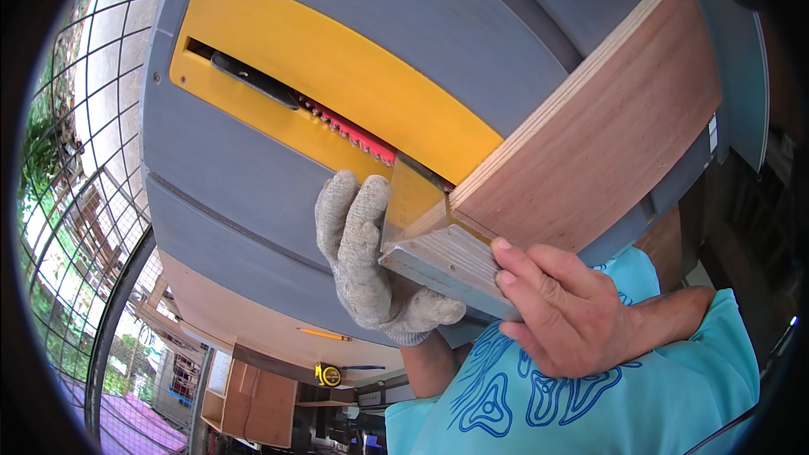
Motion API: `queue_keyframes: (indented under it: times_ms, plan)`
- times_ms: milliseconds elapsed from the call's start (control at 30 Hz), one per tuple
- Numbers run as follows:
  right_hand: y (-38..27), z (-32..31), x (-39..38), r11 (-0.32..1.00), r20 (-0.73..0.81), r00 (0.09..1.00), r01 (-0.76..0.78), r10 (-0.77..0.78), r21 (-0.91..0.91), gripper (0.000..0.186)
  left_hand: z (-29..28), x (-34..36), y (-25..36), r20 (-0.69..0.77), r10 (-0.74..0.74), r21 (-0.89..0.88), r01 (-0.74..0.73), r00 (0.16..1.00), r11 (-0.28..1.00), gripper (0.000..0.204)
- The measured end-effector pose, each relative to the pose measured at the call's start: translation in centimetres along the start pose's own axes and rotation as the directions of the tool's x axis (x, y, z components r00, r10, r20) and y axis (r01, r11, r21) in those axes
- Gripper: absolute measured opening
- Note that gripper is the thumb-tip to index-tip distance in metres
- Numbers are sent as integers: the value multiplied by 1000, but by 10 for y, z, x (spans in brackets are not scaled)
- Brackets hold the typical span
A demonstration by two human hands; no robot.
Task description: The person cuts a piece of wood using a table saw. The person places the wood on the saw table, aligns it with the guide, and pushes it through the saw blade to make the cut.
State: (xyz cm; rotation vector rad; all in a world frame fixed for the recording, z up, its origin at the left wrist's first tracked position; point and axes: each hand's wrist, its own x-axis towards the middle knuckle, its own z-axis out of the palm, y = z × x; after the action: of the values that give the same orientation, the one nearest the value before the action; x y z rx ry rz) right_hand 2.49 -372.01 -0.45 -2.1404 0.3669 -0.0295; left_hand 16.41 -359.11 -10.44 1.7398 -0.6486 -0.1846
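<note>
A silvery, straight-edged angled bar (451, 265) lies across the near part of the table saw (253, 160). I cannot tell its exact kind. A flat yellowish part rises from it beside the red saw blade (350, 133). My right hand (565, 307), bare, has its fingers closed on the bar's right end. My left hand (358, 257) wears a grey knit glove. Its fingers stretch out past the bar's left end, and the thumb lies apart below the bar. Right of the blade a thick plywood board (598, 135) meets the bar near its corner.
The saw's yellow insert (337, 59) holds a dark riving knife (253, 80) behind the toothed blade. A pencil (324, 334) and a yellow tape measure (328, 374) lie on a wooden surface at the lower left. Wire mesh (109, 59) borders the far left.
</note>
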Motion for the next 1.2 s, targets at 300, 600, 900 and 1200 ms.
queue_keyframes:
  times_ms: [300,600,900,1200]
  plan:
    - [0,-2,-2,1000,16,1000,-6,7,-24,36,-4,2,-1,25,15,39,-16,1000,999,102]
    - [-4,0,-1,999,2,1000,-13,13,-46,35,-10,2,-5,92,41,-17,-40,995,999,101]
    - [-2,2,-4,1000,-43,999,2,-3,-24,39,-19,8,2,175,77,30,-83,982,996,89]
    - [-41,-19,-11,964,-173,949,261,-265,-46,37,-3,3,46,4,156,-197,-153,988,969,63]
